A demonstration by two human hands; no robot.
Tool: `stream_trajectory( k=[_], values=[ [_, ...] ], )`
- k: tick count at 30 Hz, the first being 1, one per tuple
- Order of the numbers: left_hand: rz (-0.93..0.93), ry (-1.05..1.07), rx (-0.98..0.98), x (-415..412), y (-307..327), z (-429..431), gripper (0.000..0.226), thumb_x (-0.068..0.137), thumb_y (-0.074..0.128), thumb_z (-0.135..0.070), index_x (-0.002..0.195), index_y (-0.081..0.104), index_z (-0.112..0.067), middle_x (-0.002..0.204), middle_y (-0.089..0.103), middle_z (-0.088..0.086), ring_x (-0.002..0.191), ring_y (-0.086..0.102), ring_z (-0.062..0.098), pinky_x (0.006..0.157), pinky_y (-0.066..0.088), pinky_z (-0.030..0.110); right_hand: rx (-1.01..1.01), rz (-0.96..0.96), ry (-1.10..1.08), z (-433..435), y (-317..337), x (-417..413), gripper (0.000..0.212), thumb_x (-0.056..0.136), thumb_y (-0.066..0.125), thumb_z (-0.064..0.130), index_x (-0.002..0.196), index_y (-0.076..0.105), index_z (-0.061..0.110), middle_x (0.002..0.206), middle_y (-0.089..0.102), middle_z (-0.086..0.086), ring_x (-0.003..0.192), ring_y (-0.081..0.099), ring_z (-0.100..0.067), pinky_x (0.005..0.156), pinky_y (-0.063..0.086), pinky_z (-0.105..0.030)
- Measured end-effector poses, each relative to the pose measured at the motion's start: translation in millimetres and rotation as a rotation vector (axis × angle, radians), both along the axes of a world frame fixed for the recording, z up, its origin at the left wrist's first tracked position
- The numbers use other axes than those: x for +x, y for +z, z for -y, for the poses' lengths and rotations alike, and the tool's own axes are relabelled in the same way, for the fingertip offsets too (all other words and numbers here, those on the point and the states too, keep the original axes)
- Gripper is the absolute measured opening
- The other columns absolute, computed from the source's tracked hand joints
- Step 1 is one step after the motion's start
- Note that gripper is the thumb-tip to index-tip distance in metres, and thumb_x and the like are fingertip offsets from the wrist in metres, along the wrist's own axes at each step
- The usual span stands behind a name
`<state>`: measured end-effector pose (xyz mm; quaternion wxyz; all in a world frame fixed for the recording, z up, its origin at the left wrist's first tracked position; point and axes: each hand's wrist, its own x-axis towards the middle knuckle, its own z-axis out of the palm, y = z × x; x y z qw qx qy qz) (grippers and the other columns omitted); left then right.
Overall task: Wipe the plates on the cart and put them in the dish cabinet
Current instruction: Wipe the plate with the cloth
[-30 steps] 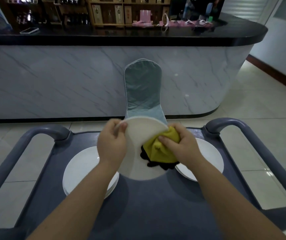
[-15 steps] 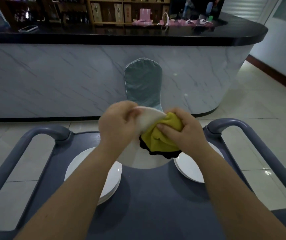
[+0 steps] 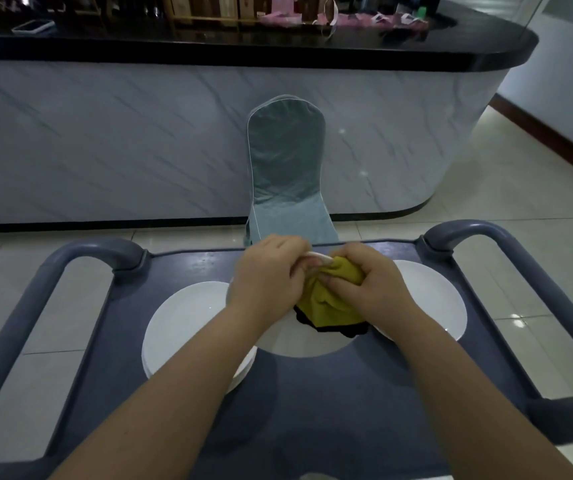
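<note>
1. Left hand: back faces the camera, fingers curled over the far rim of the plate and gripping it.
2. Right hand: fingers bunched round the yellow cloth, pressing it on the plate's face.
3. Hands close together, knuckles almost meeting (fingertips partly hidden, can't tell if they touch).
4. Both forearms bare, coming in from the bottom edge and converging toward the middle.
5. Wrists roughly straight, left arm crossing slightly lower in the view.

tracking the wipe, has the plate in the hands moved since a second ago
Yes: the held plate has tipped flatter, its top rim dropping clear of the chair.
</note>
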<state>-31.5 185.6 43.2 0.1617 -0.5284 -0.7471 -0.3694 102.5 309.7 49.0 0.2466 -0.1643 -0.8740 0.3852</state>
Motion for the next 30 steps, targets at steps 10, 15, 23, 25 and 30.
stream_trajectory(
  k=[10,15,23,25,30],
  values=[
    [0.543,0.224,0.058,-4,-58,34,0.019,0.096,0.043,-0.026,0.093,0.062,-0.025,0.084,0.063,-0.010,0.084,0.053,0.016,0.071,0.040,0.033,-0.207,0.025,-0.236,13,-39,11,0.018,0.080,0.080,0.021,0.087,0.066,0.031,0.083,0.067,0.013,0.081,0.060,0.002,0.073,0.042,-0.007],
    [-0.025,-0.093,-0.049,-7,-47,17,0.026,0.093,0.054,-0.034,0.096,0.068,-0.012,0.089,0.067,0.002,0.083,0.057,0.022,0.069,0.042,0.030,0.010,0.067,-0.104,15,-26,9,0.010,0.080,0.071,0.032,0.088,0.064,0.030,0.081,0.062,0.013,0.080,0.058,-0.003,0.073,0.042,-0.012],
    [0.498,0.095,0.264,-10,3,6,0.015,0.091,0.067,-0.030,0.077,0.065,-0.025,0.069,0.062,-0.013,0.066,0.054,0.004,0.060,0.041,0.021,-0.152,-0.108,-0.281,17,11,22,0.019,0.079,0.080,0.027,0.095,0.068,0.028,0.086,0.067,0.016,0.087,0.061,0.000,0.075,0.044,-0.008],
    [0.953,0.251,0.389,1,-11,9,0.024,0.094,0.061,-0.033,0.071,0.057,-0.026,0.062,0.056,-0.016,0.060,0.049,-0.001,0.059,0.039,0.019,-0.248,-0.104,-0.372,16,-4,28,0.017,0.081,0.079,0.025,0.092,0.067,0.028,0.085,0.067,0.014,0.082,0.060,-0.001,0.072,0.046,-0.010],
    [0.696,0.155,0.107,16,-65,23,0.022,0.098,0.046,-0.043,0.097,0.057,-0.024,0.088,0.059,-0.011,0.087,0.053,0.016,0.076,0.040,0.030,-0.214,-0.033,-0.401,24,-42,38,0.013,0.083,0.077,0.023,0.088,0.065,0.027,0.083,0.065,0.008,0.083,0.059,-0.004,0.075,0.043,-0.010]
  ],
)
